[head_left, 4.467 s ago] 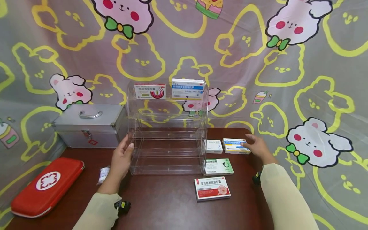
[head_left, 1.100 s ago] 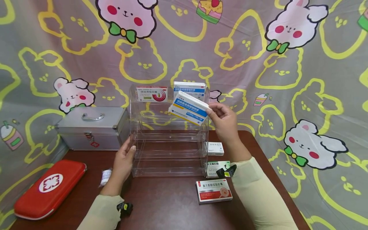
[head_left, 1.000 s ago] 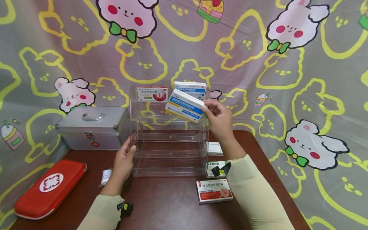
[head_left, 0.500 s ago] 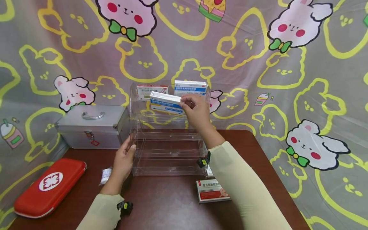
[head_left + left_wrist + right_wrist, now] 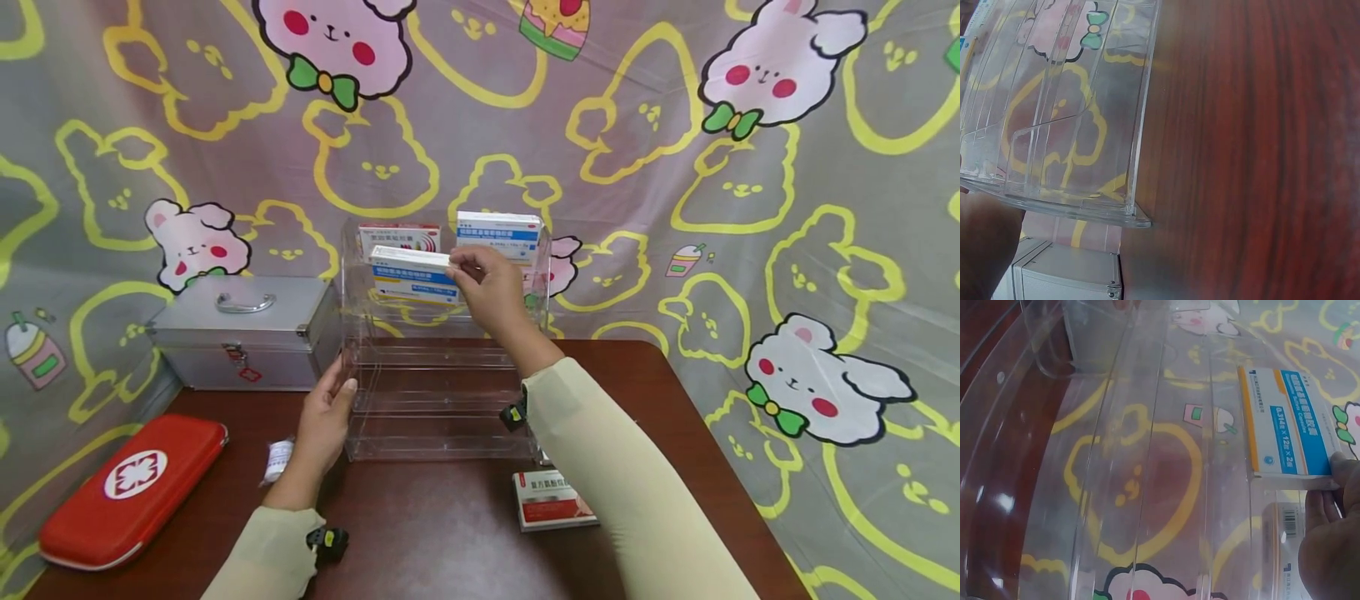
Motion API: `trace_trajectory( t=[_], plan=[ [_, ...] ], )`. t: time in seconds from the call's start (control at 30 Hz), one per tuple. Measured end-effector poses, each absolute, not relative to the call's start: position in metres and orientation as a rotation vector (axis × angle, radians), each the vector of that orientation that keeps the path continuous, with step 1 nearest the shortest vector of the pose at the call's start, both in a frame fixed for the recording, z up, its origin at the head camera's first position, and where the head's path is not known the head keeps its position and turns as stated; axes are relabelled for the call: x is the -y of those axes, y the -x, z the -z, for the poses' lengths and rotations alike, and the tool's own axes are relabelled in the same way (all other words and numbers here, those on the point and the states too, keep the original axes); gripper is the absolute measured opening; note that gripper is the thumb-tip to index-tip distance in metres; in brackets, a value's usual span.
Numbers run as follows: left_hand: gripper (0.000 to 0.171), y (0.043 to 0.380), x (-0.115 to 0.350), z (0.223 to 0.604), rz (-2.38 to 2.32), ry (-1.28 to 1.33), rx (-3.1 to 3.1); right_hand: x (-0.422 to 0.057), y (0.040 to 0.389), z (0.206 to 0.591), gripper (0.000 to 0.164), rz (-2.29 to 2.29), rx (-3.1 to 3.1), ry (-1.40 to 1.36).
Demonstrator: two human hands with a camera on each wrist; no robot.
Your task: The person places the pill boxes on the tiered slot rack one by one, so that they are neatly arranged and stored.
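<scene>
A clear plastic tiered display rack point(image 5: 442, 425) stands on the table. My left hand point(image 5: 322, 425) holds its left side, thumb near the front edge; in the left wrist view this hand point(image 5: 988, 240) is partly out of frame. My right hand point(image 5: 491, 287) pinches the right end of a white, blue and yellow medicine box point(image 5: 416, 279). It is held before the upper tiers, overlapping a red and white medicine box point(image 5: 397, 237) on the top tier. Another blue and white medicine box point(image 5: 498, 229) sits top right. The right wrist view shows the held box point(image 5: 1285, 425) between thumb and fingers.
A red and white medicine box point(image 5: 551, 504) lies front right, partly behind the right sleeve point(image 5: 630, 483). On the left are a silver metal case point(image 5: 240, 333), a red zipped case point(image 5: 138, 492) and a small white bottle point(image 5: 277, 461). A patterned curtain point(image 5: 675, 167) hangs behind.
My right hand has picked up the blue and white medicine box from the table right of the rack, raised it, then moved it left and levelled it. My left hand stays at the rack.
</scene>
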State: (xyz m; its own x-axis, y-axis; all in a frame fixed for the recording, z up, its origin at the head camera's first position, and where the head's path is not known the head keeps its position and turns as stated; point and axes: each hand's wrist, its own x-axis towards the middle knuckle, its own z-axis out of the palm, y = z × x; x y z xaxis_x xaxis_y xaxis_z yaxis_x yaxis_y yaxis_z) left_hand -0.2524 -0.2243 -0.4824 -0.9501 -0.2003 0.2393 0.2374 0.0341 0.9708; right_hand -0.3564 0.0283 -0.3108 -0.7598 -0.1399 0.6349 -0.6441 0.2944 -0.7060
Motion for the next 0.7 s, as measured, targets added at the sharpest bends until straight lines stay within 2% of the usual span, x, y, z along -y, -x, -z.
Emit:
trace_trajectory(
  t=[0.3, 0.7],
  plan=[
    [0.058, 0.253, 0.225, 0.483, 1.986, 0.032, 2.01, -0.02, 0.363, 0.314, 0.021, -1.432, 2.158, -0.752],
    [0.057, 0.254, 0.226, 0.484, 2.001, 0.038, 1.994, -0.007, 0.366, 0.329, 0.029, -1.418, 2.242, -0.682]
  ],
)
